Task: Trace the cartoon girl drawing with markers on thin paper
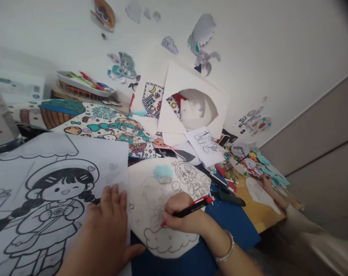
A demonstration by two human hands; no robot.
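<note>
My right hand (181,212) grips a black and red pen (191,209), its red tip on a cut-out white paper (174,240) with pencil lines. A line-drawn figure and a scalloped cloud-like outline are on that paper. A pale blue patch with a small greyish block (165,179) lies near its top. My left hand (105,230) rests flat, fingers spread, on the right edge of a large sheet (110,153) printed with a girl in a beret and braids. The thumb reaches onto the blue surface (219,234).
Coloured drawings (105,122) lie behind the sheets, beside a white tray (84,85) of pens. A white board with a round hole (165,103) leans against the wall. At the right, another person's hand (266,182) is over a white paper (260,191).
</note>
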